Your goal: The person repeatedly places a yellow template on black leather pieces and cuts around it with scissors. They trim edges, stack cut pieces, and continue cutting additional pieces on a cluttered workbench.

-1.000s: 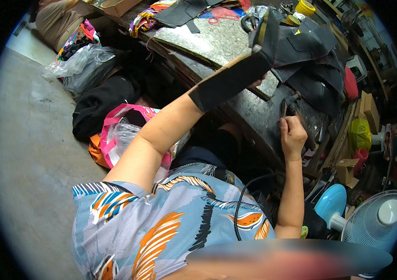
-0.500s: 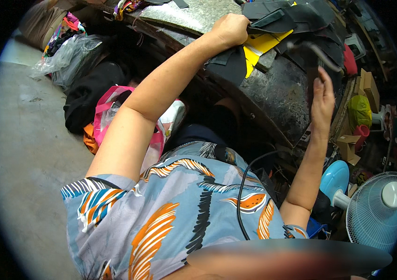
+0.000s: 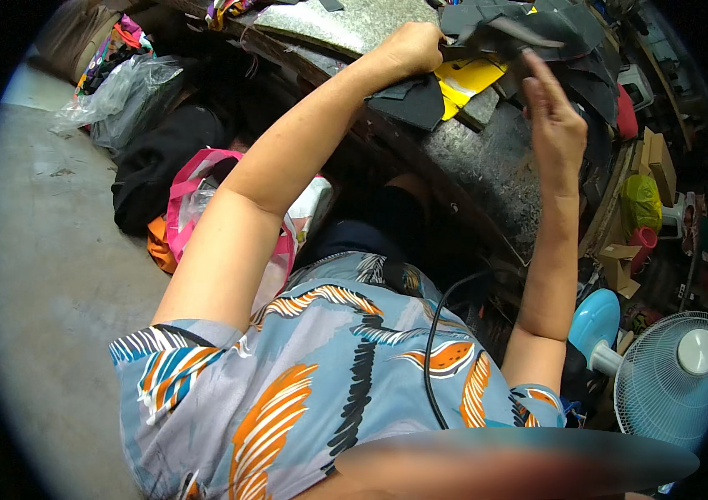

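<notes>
My left hand [image 3: 417, 50] is closed in a fist at the far side of the workbench [image 3: 487, 158], beside the black sheet pieces [image 3: 408, 108]. What its fingers grip is hidden. My right hand [image 3: 555, 125] is raised over the bench to the right, index finger stretched forward and the others curled. At its fingertips is a hammer [image 3: 529, 33] with a curved grey head, smeared by motion; its handle is mostly hidden. Below and between the hands lies a bright yellow sheet [image 3: 464, 82], partly covered by dark pieces.
A pale stone slab [image 3: 337, 27] lies on the bench to the left. Bags, including a clear plastic one [image 3: 133, 92] and a pink-edged one [image 3: 183, 204], sit on the left. Cardboard boxes [image 3: 620, 268] and a blue-and-white fan [image 3: 662, 375] stand at the right.
My right hand has moved forward and left, carrying the hammer toward the left hand. My left hand stays nearly in place.
</notes>
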Demonstrator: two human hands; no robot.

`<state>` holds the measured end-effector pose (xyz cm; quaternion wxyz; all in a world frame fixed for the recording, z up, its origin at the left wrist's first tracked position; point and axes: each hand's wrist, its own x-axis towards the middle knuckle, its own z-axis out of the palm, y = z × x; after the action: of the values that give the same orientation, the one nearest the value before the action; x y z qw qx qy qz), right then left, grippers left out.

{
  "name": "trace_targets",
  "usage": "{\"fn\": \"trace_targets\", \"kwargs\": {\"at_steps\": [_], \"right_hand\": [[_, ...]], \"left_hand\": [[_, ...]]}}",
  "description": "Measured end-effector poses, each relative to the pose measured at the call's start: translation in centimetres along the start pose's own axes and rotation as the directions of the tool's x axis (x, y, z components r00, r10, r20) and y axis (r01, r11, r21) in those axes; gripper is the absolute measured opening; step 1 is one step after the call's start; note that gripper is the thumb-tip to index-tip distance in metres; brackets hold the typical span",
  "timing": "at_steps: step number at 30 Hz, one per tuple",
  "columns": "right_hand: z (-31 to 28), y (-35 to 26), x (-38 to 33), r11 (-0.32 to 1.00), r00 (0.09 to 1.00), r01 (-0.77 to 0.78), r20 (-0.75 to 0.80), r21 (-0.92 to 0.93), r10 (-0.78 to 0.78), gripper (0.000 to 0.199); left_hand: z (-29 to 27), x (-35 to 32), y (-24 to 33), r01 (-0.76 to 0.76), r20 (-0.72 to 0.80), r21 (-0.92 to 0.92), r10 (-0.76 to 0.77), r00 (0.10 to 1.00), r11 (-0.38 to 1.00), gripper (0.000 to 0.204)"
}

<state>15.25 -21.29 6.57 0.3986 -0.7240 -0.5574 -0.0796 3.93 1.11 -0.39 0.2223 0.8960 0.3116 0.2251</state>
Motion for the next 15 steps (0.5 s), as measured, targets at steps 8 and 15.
{"fn": "trace_targets", "kwargs": {"at_steps": [8,15], "right_hand": [[2.2,-1.1,-0.2,0.942,0.972,0.013,0.225,-0.337,0.067,0.034],[1.7,-0.4,-1.0,0.998,0.999,-0.047,0.004,0.042,0.047,0.033]], "left_hand": [[-0.2,-0.6,-0.9,-0.003,0.014,0.028,0.003,1.000,1.000,0.029],[1.2,0.8,-0.8,0.007,0.047,0.077,-0.011,0.999,0.997,0.029]]}}
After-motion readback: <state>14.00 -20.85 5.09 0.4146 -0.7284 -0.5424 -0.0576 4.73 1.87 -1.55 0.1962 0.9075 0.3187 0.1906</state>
